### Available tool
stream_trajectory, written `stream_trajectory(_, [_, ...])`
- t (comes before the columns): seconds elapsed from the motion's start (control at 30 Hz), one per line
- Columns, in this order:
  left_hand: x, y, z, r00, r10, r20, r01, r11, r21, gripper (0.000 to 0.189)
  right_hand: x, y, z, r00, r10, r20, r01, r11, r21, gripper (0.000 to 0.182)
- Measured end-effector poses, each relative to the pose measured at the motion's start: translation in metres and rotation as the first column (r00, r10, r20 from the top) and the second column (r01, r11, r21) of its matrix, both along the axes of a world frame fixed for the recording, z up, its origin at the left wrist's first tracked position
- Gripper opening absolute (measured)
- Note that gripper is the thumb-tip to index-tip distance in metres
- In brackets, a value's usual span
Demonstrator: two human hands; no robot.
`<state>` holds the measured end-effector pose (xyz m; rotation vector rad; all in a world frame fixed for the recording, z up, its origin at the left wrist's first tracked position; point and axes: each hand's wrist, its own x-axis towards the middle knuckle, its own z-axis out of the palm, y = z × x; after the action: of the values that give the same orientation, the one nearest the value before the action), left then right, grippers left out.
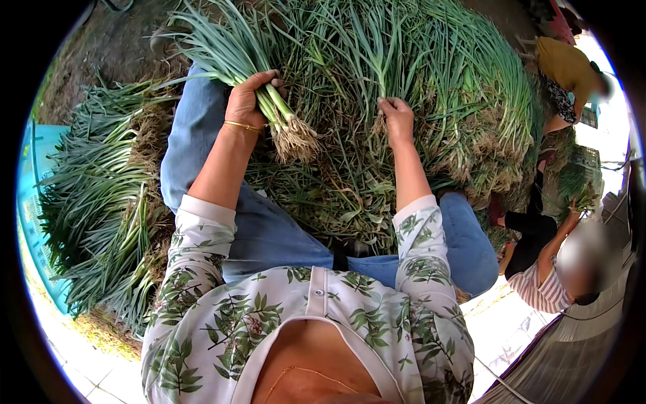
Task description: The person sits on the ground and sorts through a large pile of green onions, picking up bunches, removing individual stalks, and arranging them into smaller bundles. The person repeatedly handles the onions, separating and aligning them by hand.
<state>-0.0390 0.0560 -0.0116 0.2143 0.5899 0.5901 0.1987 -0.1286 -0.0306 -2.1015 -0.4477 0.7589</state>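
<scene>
My left hand [252,98] is closed around a bunch of green onions [275,106], its leaves fanning up and away and its pale, hairy roots hanging toward my lap. Between the thumb and fingers of my right hand [398,118] is a single green onion plant [382,76], pinched low on the stem just above its roots. That plant's leaves point away from me and blend into the pile behind. The two hands are apart, both over a litter of loose leaves and trimmings [333,192] between my legs.
A large heap of green onions [469,101] lies ahead and to the right. Left of my leg, stacked bunches [116,202] lie roots inward, by a turquoise plastic crate [43,202]. Two people sit at the right, one in a mustard top [562,65], one in a striped shirt [542,295].
</scene>
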Motion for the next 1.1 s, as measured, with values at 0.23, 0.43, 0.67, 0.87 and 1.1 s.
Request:
stream_trajectory(0.23, [0.025, -0.037, 0.001, 0.955, -0.163, -0.247, 0.182, 0.982, 0.056, 0.015, -0.080, -0.031, 0.030, 0.938, 0.144, -0.317, -0.035, 0.945, 0.325, 0.017])
stream_trajectory(0.43, [0.026, -0.056, -0.009, 0.871, -0.457, -0.183, 0.466, 0.885, 0.011, 0.016, -0.126, -0.054, 0.031, 0.828, 0.375, -0.418, -0.246, 0.911, 0.330, 0.029])
stream_trajectory(0.67, [0.015, -0.059, -0.005, 0.901, -0.397, -0.174, 0.420, 0.900, 0.121, 0.013, -0.133, -0.013, 0.040, 0.535, 0.141, -0.833, 0.311, 0.884, 0.349, 0.036])
stream_trajectory(0.87, [0.008, -0.049, -0.003, 0.927, -0.372, -0.054, 0.373, 0.894, 0.249, 0.023, -0.132, -0.038, 0.017, 0.563, 0.145, -0.814, 0.216, 0.925, 0.313, 0.017])
stream_trajectory(1.1, [0.004, -0.038, -0.001, 0.931, -0.361, 0.051, 0.345, 0.918, 0.197, 0.030, -0.128, -0.114, 0.034, 0.596, 0.746, -0.295, -0.803, 0.553, -0.223, 0.017])
